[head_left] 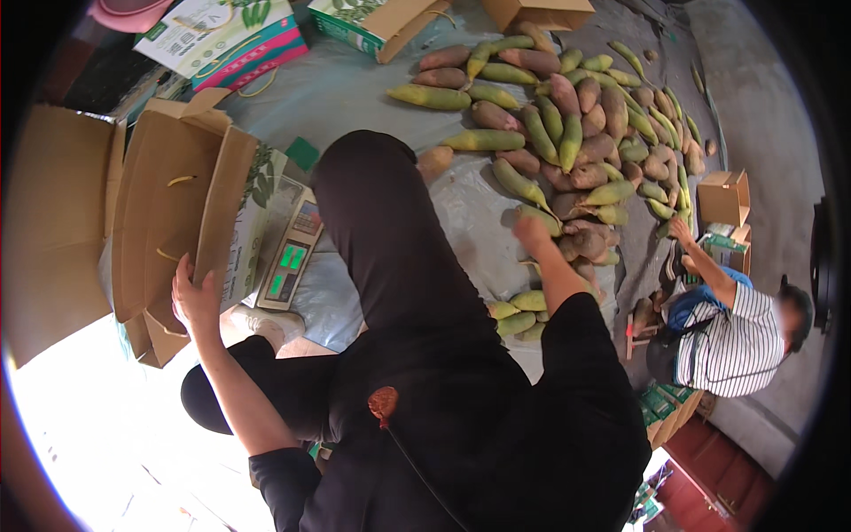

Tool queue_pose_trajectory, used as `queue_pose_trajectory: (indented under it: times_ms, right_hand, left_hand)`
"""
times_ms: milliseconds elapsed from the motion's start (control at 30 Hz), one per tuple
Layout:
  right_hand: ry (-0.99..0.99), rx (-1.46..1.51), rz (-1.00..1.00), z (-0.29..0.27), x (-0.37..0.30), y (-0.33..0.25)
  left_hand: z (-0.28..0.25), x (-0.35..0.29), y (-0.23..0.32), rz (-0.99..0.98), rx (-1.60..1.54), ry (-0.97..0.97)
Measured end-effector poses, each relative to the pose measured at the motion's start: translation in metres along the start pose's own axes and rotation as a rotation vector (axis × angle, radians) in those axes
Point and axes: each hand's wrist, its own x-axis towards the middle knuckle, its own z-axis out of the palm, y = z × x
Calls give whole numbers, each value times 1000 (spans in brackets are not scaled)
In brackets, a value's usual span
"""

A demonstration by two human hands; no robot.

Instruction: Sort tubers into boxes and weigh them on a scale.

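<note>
My left hand (197,297) is open, fingers apart, at the near side of an open cardboard box (168,204). That box stands on a scale (294,253) with lit green digits and has yellow cord handles. Reaching over the near edge of the pile, my right hand (534,234) closes on a green radish (541,217); its fingertips are partly hidden. Around it lie long green radishes (570,142) and reddish-brown roots (596,122), heaped together. Several more green radishes (523,312) lie just below my right forearm.
Printed cartons (377,27) and a pink-and-teal carton (257,58) stand at the far left. Grey plastic sheeting (355,97) covers the floor. At the right, another person in a striped shirt (731,341) reaches to the pile, near small cardboard boxes (722,197). My bent knee (368,168) rises between my hands.
</note>
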Motion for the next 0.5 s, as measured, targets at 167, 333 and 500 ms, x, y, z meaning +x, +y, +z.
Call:
queue_pose_trajectory:
  times_ms: [167, 333, 500]
  right_hand:
    - [-259, 238, -55, 69, -57, -72]
    - [-250, 344, -89, 75, -59, -76]
    - [-49, 436, 337, 110, -71, -11]
  left_hand:
    - [2, -2, -1, -52, 74, -107]
    - [-3, -8, -29, 32, 70, -143]
    - [24, -15, -21, 99, -50, -191]
